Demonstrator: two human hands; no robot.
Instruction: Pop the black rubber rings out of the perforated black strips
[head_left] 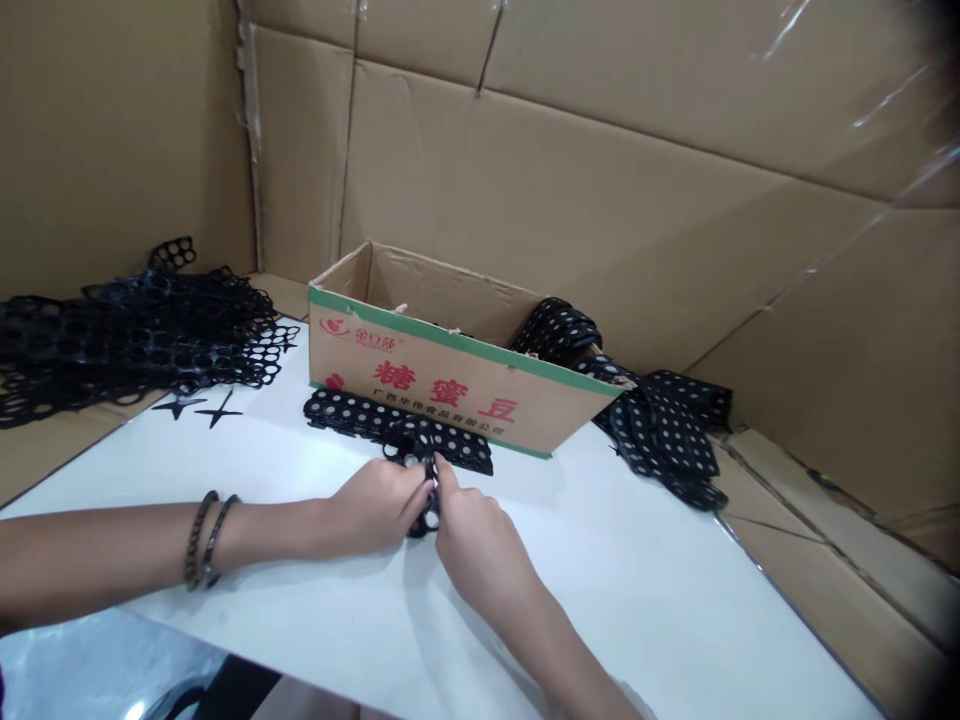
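Leftmost, a big heap of open-holed black plastic mesh [135, 335] lies beyond two small black star-shaped offcuts [217, 408] on a white table [675, 600]. At centre, the fingers of the left hand [371, 508] and right hand [472, 545] grip a small black holed piece [429, 518], just before a white-dotted black strip [352, 413] and a printed cardboard box [457, 370]. Rightward, more dotted black strips [660, 430] are piled against the box, whose contents are mostly hidden.
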